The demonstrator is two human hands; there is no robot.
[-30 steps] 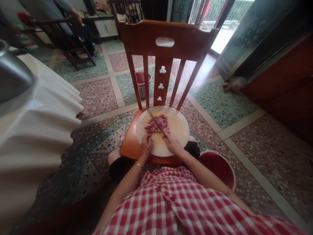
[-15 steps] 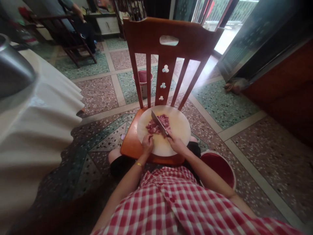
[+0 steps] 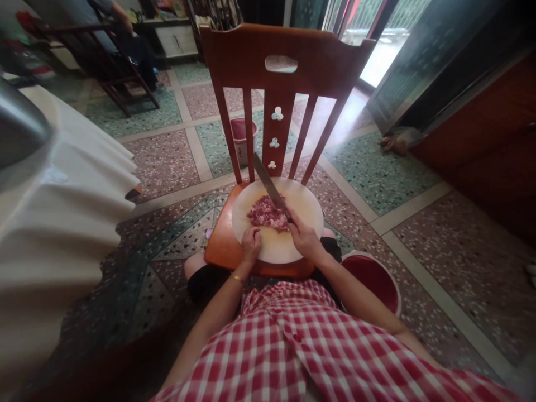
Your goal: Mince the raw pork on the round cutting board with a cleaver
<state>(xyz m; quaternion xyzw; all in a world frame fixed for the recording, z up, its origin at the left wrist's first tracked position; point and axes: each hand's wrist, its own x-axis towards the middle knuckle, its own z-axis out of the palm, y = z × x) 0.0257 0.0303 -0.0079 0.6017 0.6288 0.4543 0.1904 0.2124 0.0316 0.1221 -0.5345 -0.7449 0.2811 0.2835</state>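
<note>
My right hand (image 3: 304, 238) is closed round the handle of a kitchen knife (image 3: 269, 184). The blade is raised and slants up to the far left, its tip in front of the chair back. Beneath it, chopped raw meat (image 3: 267, 214) lies in a loose heap on a round pale cutting board (image 3: 302, 204). My left hand (image 3: 251, 242) rests at the board's near left rim, close to the meat, with its fingers curled in; whatever they hold, if anything, is hidden. The board sits on the seat of a wooden chair (image 3: 221, 234).
A red bucket (image 3: 371, 282) stands on the floor by my right leg, and another bin (image 3: 246, 149) behind the chair. To the left is a table with a pale cloth (image 3: 79, 184) and a metal vessel (image 3: 20, 123). A person (image 3: 90, 22) sits on a chair at the far left.
The knife has lifted from the meat, its blade now higher with the tip farther up and left. The left hand stays by the rim. The whole view has shifted slightly.
</note>
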